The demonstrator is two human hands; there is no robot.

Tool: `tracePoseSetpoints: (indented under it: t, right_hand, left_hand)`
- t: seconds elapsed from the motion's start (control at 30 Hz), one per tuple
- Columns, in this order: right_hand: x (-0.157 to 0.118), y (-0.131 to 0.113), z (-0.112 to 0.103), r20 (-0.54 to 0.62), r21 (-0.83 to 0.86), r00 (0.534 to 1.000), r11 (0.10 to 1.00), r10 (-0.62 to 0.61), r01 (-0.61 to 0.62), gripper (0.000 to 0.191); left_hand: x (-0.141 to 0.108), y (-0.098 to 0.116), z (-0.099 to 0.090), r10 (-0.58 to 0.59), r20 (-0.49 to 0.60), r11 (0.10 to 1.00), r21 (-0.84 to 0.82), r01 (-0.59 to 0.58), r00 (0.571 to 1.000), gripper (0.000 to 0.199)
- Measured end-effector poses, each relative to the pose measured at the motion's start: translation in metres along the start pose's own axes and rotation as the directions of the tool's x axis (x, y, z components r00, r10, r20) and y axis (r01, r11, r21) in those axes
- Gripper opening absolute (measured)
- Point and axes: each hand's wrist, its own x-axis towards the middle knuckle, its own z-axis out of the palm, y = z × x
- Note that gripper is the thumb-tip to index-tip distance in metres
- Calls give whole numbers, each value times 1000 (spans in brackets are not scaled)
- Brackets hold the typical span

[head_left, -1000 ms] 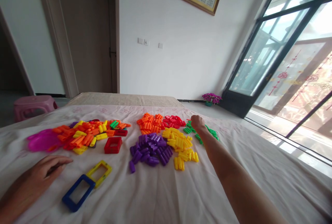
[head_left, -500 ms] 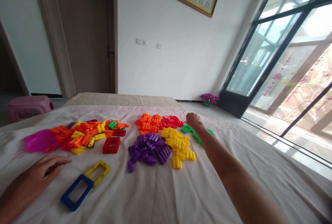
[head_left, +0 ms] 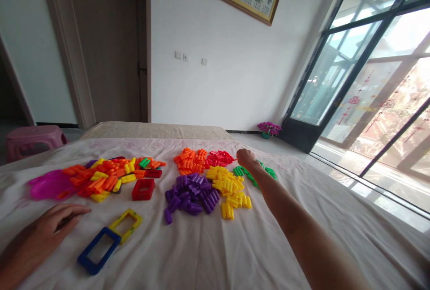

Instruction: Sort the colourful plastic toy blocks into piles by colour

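Observation:
My right hand [head_left: 246, 157] is stretched far out, its fingers curled together between the red plastic pieces [head_left: 219, 159] and the green pieces [head_left: 247, 173]. A bit of red shows beside its fingertips; whether it is gripped is hidden. On the cloth at the left lies my left hand [head_left: 55, 223], open and holding nothing. Near it are a mixed heap [head_left: 107, 178] of orange, yellow and green pieces and a magenta dish [head_left: 47, 185]. Purple pieces [head_left: 191, 194], yellow pieces [head_left: 228, 182] and orange pieces [head_left: 190, 161] form separate piles in the middle.
A blue frame [head_left: 88, 258] touches a yellow frame [head_left: 134, 218] in front. Red square frames [head_left: 143, 190] lie by the mixed heap. A pale cloth [head_left: 201, 258] covers the surface. Beyond it are a pink stool [head_left: 33, 135] and a flowerpot [head_left: 268, 130].
My right hand has shifted slightly left and nearer, towards the red pieces, showing more of the green ones. The whole view has shifted a little; my left hand stays in place.

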Motion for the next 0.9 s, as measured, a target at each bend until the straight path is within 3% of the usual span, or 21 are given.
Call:
tracePoseSetpoints:
  t: [0.3,0.57,0.9]
  right_hand:
    - [-16,-15,-1,-107,95,994,995,-26,37,37]
    - [-32,-58,21,-115,219,981,959,-159,181,34]
    - [-24,-61,19,-130,219,988,969,-87,114,39]
  left_hand:
    - [-2,1,0,-20,4,1000,-20,20,1000,38]
    - [3,-9,5,-23,46,999,-44,25,999,39]
    - [1,8,-5,-36,67,999,8,35,997,39]
